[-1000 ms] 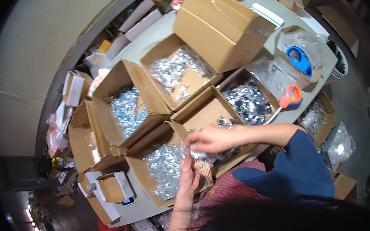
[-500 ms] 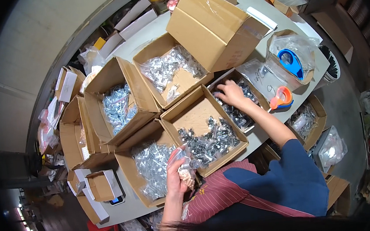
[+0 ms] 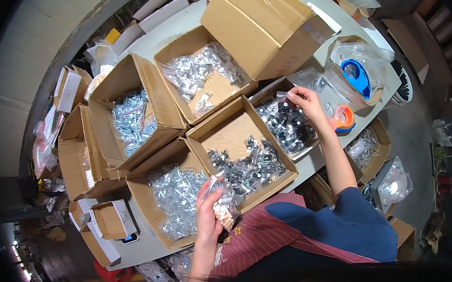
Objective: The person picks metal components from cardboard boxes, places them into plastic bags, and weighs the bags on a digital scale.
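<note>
My left hand [image 3: 207,218] is closed on a clear plastic bag of pale beige pieces [image 3: 223,211], held in front of my apron over the near edge of the boxes. The fingers of my right hand [image 3: 309,104] pinch the edge of a small clear bag of black parts [image 3: 286,108], above a narrow box of similar bags [image 3: 290,137]. Between my hands stands an open cardboard box [image 3: 224,133] with small bags of dark parts in its near half. Left of it, another cardboard box [image 3: 146,201] holds many bags of silvery screws [image 3: 179,193].
Farther back, open boxes hold bluish screws [image 3: 133,117] and bagged metal pieces [image 3: 203,70]. A large tilted carton [image 3: 264,25] stands behind them. At right are an orange tape roll [image 3: 345,115] and a blue tape dispenser [image 3: 356,78]. Small white-edged boxes [image 3: 113,220] sit at left.
My right hand has come up and to the right from inside the narrow box, now with a small bag of black parts. My left hand still grips its bag. The view has shifted slightly.
</note>
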Motion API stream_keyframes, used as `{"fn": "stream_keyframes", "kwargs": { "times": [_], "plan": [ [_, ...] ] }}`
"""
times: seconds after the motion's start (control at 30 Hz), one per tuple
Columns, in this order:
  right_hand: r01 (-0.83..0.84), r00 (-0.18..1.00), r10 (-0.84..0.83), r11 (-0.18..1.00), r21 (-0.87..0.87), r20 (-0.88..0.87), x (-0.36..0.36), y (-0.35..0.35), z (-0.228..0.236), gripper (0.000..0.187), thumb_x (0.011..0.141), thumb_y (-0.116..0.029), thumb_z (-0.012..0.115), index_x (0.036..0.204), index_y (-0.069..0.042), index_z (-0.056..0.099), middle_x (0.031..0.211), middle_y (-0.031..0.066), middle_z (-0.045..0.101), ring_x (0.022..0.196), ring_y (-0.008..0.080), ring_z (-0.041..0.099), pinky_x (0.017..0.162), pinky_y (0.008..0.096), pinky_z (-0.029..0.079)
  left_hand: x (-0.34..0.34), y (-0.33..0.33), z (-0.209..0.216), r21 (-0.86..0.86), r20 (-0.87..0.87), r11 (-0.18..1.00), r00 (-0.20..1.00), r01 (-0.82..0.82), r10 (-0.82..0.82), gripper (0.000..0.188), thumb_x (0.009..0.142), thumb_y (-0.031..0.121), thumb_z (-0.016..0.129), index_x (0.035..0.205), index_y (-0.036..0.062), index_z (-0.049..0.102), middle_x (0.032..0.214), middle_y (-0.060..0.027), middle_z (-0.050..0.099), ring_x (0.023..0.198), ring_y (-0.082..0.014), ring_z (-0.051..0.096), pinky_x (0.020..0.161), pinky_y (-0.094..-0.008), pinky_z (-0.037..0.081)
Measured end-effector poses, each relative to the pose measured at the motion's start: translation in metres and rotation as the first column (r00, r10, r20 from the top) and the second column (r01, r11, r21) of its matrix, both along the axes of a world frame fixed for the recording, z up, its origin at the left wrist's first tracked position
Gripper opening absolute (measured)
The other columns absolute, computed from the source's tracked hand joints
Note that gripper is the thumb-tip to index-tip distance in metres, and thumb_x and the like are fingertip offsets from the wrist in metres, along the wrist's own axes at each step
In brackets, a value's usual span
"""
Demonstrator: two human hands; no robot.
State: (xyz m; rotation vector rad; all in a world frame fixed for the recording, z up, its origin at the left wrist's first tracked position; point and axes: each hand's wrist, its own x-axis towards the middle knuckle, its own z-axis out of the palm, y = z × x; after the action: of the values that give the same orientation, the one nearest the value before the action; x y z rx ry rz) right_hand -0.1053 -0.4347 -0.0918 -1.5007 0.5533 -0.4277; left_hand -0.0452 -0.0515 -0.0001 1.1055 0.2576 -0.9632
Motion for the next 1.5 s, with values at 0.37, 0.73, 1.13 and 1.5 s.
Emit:
{"fn": "stream_keyframes", "kwargs": {
  "times": [0.37, 0.73, 1.13, 1.5],
  "plan": [
    [-0.392, 0.911, 0.413, 0.869, -0.303, 0.007, -0.007, 0.15, 0.079, 0.013, 0.091, -0.014, 0.067, 0.098, -0.003, 0.068, 0.076, 0.0056, 0.068, 0.064, 0.0095, 0.063, 0.058, 0.0259, 0.049, -0.01, -0.019, -0.006, 0.031, 0.155, 0.958, 0.945, 0.286, -0.288, 0.035, 0.102, 0.025, 0.055, 0.124, -0.0023, 0.059, 0.107, -0.0073, 0.066, 0.091, -0.011, 0.064, 0.078, -0.0244, 0.052],
    [-0.687, 0.714, 0.044, 0.236, -0.687, -0.699, 0.04, 0.142, -0.019, 0.026, 0.085, -0.01, 0.058, 0.106, 0.004, 0.053, 0.095, 0.0225, 0.062, 0.076, 0.0354, 0.068, 0.062, 0.0402, 0.056, -0.008, 0.008, 0.003, 0.012, -0.006, 0.997, 0.997, -0.082, 0.082, 0.026, 0.097, 0.013, 0.059, 0.117, -0.004, 0.061, 0.097, -0.0086, 0.068, 0.08, -0.0142, 0.067, 0.071, -0.0263, 0.055],
    [-0.707, 0.706, 0.68, 0.693, -0.143, -0.197, 0.05, 0.185, 0.08, 0.021, 0.085, -0.019, 0.075, 0.09, -0.003, 0.063, 0.067, -0.0001, 0.06, 0.062, 0.006, 0.056, 0.056, 0.0249, 0.045, -0.007, 0.051, 0.001, -0.147, 0.096, 0.988, 0.994, -0.044, 0.058, 0.072, 0.075, 0.005, 0.064, 0.142, -0.0017, 0.04, 0.115, -0.0164, 0.065, 0.103, -0.0229, 0.064, 0.093, -0.0329, 0.051],
    [-0.76, 0.565, 0.719, 0.261, -0.596, -0.406, 0.134, 0.3, 0.034, 0.039, 0.09, -0.034, 0.065, 0.106, 0.001, 0.061, 0.105, 0.0241, 0.061, 0.094, 0.0409, 0.064, 0.083, 0.047, 0.052, -0.042, 0.091, -0.018, -0.131, 0.088, 0.981, 0.984, -0.145, 0.157, 0.038, 0.081, 0.002, 0.068, 0.116, 0.0037, 0.055, 0.099, -0.0029, 0.062, 0.089, -0.0097, 0.058, 0.081, -0.0231, 0.046]
  ]
}}
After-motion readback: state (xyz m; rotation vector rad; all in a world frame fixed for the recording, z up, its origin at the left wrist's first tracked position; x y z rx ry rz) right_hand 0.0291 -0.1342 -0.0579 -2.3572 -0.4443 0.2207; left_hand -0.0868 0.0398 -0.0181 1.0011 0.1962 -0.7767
